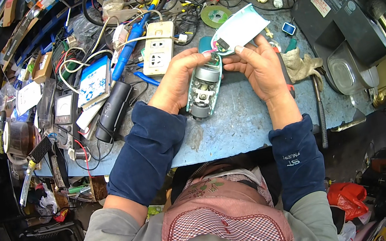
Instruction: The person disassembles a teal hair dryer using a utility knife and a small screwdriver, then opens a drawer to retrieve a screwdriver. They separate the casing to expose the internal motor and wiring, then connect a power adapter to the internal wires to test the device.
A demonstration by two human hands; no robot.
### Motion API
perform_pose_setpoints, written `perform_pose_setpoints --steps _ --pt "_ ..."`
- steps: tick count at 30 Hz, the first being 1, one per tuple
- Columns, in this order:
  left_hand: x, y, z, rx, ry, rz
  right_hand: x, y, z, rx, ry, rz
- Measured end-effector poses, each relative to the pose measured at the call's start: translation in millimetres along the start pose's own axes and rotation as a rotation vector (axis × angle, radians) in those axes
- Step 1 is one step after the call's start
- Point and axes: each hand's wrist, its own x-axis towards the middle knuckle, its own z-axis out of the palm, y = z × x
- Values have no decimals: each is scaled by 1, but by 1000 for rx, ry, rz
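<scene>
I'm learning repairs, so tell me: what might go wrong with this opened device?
The left hand holds the open device and the right hand its pale cover; moving them apart might strain the wiring where they meet. The exposed metal parts might pick up grime from the worn bench.

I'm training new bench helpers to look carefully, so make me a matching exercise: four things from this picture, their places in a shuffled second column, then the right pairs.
Things
1. Opened pale-green appliance body with round metal parts
2. White rectangular socket strip
3. Flat round green disc with a central hole
4. Clear plastic tub

Places
A. Well to the right of the right hand
B. Beyond both hands, close to the pale curved shell
C. In the left hand
D. Beside the long blue tool

Pairs: 1-C; 2-D; 3-B; 4-A
</scene>
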Motion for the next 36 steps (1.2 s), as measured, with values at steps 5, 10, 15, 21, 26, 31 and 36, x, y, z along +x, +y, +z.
perform_pose_setpoints --steps 5,10,15,21,26,31,36 --pt "-2 1 1 -11 23 0 0 1 0 -12 7 -8" --pt "-2 -1 -2 14 69 1 0 0 1 -10 0 -5" --pt "-2 0 -1 52 62 5 1 1 1 -18 9 -1" --pt "-5 2 2 31 57 1 1 2 0 -5 7 -10" --pt "-3 -3 -3 24 120 9 1 1 -1 -4 6 -1" --pt "-2 -3 -5 2 111 4 1 2 -3 -3 14 17" --pt "-2 -2 0 -57 68 0 1 1 -3 -2 24 20"
